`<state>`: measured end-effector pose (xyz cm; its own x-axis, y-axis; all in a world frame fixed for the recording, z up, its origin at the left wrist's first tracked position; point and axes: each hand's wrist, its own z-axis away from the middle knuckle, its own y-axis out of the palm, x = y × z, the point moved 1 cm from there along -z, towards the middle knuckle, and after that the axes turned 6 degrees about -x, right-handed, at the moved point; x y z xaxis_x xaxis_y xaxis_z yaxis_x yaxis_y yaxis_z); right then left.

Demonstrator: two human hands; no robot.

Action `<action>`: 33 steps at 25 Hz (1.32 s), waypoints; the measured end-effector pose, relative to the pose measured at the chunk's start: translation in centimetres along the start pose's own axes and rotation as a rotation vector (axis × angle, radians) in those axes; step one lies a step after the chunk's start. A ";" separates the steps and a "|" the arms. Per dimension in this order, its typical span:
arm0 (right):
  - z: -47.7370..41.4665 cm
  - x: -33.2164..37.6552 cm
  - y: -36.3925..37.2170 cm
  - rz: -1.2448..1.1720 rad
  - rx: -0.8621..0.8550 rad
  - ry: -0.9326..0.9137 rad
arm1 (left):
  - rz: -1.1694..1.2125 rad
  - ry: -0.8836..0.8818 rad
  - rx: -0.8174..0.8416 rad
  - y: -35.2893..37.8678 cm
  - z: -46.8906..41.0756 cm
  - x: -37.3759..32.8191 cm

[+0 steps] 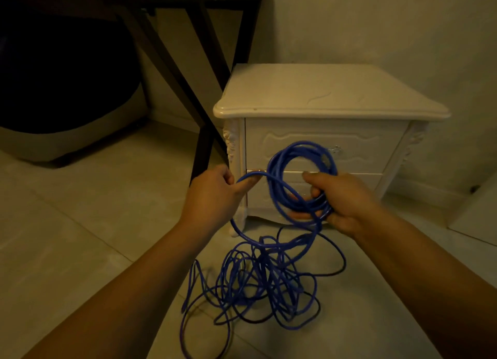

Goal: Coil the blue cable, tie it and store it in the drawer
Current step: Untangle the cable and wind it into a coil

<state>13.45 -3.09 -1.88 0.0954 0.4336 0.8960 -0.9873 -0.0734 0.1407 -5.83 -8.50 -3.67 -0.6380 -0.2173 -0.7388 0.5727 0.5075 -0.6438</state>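
Much of the blue cable [275, 177] lies in a loose tangle on the tiled floor [80, 224], just in front of the person. Above it, the left hand [215, 194] pinches a single strand between thumb and curled fingers. That strand arcs over to a coil of several loops, which the right hand [341, 197] grips at its lower edge. Behind the hands stands a cream carved nightstand [322, 95], its upper drawer [295, 143] closed. A dark table [188, 62] stands to the left beyond.

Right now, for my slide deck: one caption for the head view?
Right hand holds coiled blue cable, left hand pinches a strand; the rest lies tangled before a white nightstand.
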 end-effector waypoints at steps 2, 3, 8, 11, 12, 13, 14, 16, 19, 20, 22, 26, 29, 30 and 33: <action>0.3 -0.4 0.3 0.174 0.044 -0.014 | 0.153 -0.119 0.046 0.2 -0.1 -0.1; 0.5 -0.7 0.5 0.215 0.087 0.001 | 0.261 -0.177 0.059 0.4 -0.1 -0.1; 1.8 -3.0 2.3 0.555 0.396 0.015 | 0.503 -0.175 0.309 0.9 0.0 -1.4; 1.1 -3.6 2.2 0.534 0.345 -0.004 | 0.464 -0.159 0.600 0.6 1.0 -2.1; 0.9 -3.7 2.1 0.492 0.316 -0.003 | 0.430 -0.153 0.631 0.6 1.4 -2.2; 0.7 -3.7 2.0 0.462 0.297 -0.011 | 0.360 -0.110 0.614 0.6 1.6 -2.3; 0.5 -3.8 1.9 0.447 0.303 -0.020 | 0.256 -0.015 0.571 0.6 1.8 -2.4; 0.6 -4.1 2.1 0.401 0.390 0.014 | 0.126 0.125 0.512 0.7 1.9 -2.6; 0.8 -3.7 1.5 0.235 0.608 0.211 | 0.257 0.063 0.587 0.2 1.3 -2.3; 0.3 -3.5 1.0 0.150 0.686 0.256 | 0.307 0.040 0.614 -0.1 1.0 -2.0; -0.8 -2.8 -0.1 0.015 0.777 0.279 | 0.434 -0.018 0.602 -0.9 0.4 -1.7; -3.4 -1.8 -2.9 -0.198 0.465 0.312 | 0.707 -0.161 0.330 -3.3 -1.3 -1.2; -4.4 -1.2 -4.8 -0.186 0.123 0.331 | 0.794 -0.204 0.119 -5.0 -2.1 -0.8; -4.4 -0.9 -4.7 -0.090 0.037 0.302 | 0.818 -0.211 0.081 -5.2 -2.2 -0.7; -3.1 -0.7 -2.7 0.462 -0.176 -0.044 | 0.812 -0.192 0.082 -5.0 -2.3 -0.9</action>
<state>15.64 -0.45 -4.20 -0.3560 0.3531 0.8652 -0.9336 -0.0947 -0.3455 -9.29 -8.90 0.71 0.0835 0.0478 -0.9954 0.8566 0.5069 0.0962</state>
